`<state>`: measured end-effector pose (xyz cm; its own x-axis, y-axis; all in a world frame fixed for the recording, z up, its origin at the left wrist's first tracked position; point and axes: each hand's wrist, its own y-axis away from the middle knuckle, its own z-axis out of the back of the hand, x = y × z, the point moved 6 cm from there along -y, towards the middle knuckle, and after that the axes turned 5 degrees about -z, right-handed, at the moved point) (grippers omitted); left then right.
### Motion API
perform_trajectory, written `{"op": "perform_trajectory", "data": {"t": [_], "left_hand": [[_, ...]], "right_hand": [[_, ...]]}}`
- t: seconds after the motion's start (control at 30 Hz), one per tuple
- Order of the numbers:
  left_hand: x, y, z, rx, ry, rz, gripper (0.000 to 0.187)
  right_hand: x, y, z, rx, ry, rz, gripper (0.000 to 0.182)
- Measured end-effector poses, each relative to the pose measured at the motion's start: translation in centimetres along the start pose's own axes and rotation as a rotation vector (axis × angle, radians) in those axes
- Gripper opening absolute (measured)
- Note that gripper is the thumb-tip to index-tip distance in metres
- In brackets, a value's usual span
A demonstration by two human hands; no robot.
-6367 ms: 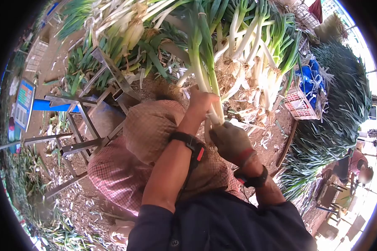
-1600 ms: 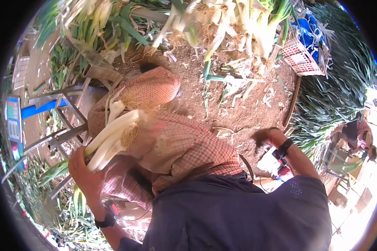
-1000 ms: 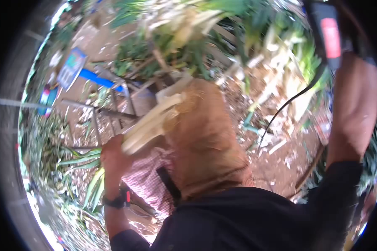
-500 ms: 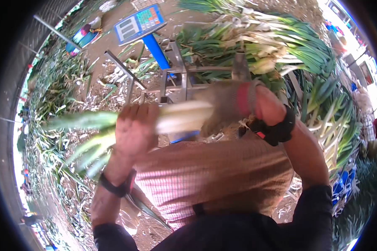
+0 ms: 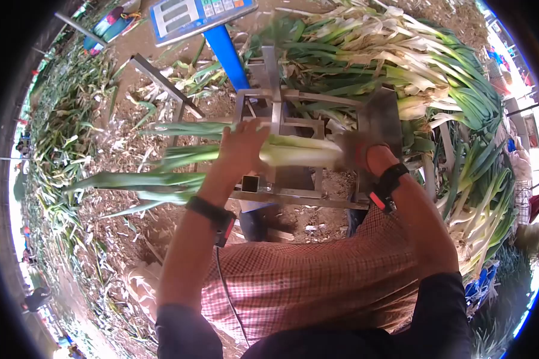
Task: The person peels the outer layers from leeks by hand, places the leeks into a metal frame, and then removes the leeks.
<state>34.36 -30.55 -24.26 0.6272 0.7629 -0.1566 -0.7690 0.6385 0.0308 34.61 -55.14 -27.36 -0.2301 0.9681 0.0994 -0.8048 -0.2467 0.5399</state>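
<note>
A bundle of leeks (image 5: pixel 302 152) lies across the metal frame of a scale (image 5: pixel 302 94), white ends to the right and green leaves fanning out to the left. My left hand (image 5: pixel 242 146) is wrapped over the middle of the bundle, where white turns to green. At the white end is my right hand (image 5: pixel 359 151), in a dark glove with a red cuff. Blur hides its fingers, so its grip on the stalks does not show. Both wrists carry black bands.
The blue scale display (image 5: pixel 197 17) stands on a blue post behind the frame. A grey metal plate (image 5: pixel 380 119) rises at the frame's right. Piled leeks (image 5: pixel 425 66) lie at the back right, more leeks (image 5: pixel 479 191) at the right. Leaf scraps (image 5: pixel 72 149) cover the ground at left.
Both hands have moved forward, away from my body, and slightly right with the leeks. The bundle is now over the scale frame rather than nearer my lap.
</note>
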Motion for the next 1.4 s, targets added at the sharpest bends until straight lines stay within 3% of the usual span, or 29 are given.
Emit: {"op": "perform_trajectory", "data": {"t": [0.07,0.2,0.3,0.33,0.37,0.43,0.47,0.53,0.63,0.73,0.83,0.93,1.07,1.23,1.33,1.4], "left_hand": [[1.6,0.3,-0.9,0.017,0.231,0.122,0.067],[3.7,1.8,0.0,0.139,0.636,0.280,0.064],[7.2,3.3,-0.2,0.180,0.606,0.380,0.060],[8.4,3.4,-0.6,0.122,0.401,0.310,0.059],[8.5,3.2,-1.3,0.125,0.399,0.327,0.054],[8.6,2.8,-2.5,0.129,0.397,0.357,0.046],[7.8,2.6,-3.4,0.118,0.347,0.270,0.045],[5.4,2.6,-4.8,0.091,0.238,0.089,0.043],[4.9,2.9,-4.9,0.027,0.320,0.196,0.044],[5.5,3.5,-5.8,-0.081,0.320,0.164,0.045],[5.1,3.3,-5.1,-0.035,0.343,0.206,0.042],[4.7,3.2,-5.4,0.106,0.312,0.219,0.044],[4.3,4.1,-8.2,0.362,0.316,0.204,0.046],[4.7,4.2,-9.0,0.272,0.359,0.234,0.043],[4.4,3.9,-9.4,0.253,0.459,0.248,0.042],[4.1,4.0,-9.9,0.257,0.506,0.242,0.042]], "right_hand": [[-2.1,-1.9,-3.8,0.139,-0.012,-0.079,0.050],[-0.6,-0.5,-0.2,0.071,0.009,0.004,0.045],[0.6,0.6,4.5,-0.002,-0.087,0.061,0.046],[2.0,2.3,7.0,-0.019,-0.116,0.048,0.047],[3.3,3.5,8.3,-0.036,-0.145,0.032,0.048],[5.8,5.7,9.3,-0.184,-0.341,0.167,0.046],[6.9,6.8,9.6,-0.258,-0.437,0.233,0.045],[8.2,5.8,4.9,-0.332,-0.482,0.180,0.026],[9.7,2.8,-2.6,-0.354,-0.106,0.073,0.018],[9.1,1.1,-5.3,-0.673,-0.004,0.020,0.029],[9.0,1.4,-5.4,-0.907,0.062,0.048,0.019],[7.7,0.8,-5.9,-0.889,0.017,0.097,0.025],[6.2,0.6,-7.1,-0.551,-0.152,0.113,0.030],[5.0,-0.3,-8.0,-0.324,-0.201,-0.051,0.034],[4.5,1.0,-6.0,-0.441,-0.188,-0.040,0.037],[4.5,1.3,-6.8,-0.212,-0.238,-0.037,0.040]]}}
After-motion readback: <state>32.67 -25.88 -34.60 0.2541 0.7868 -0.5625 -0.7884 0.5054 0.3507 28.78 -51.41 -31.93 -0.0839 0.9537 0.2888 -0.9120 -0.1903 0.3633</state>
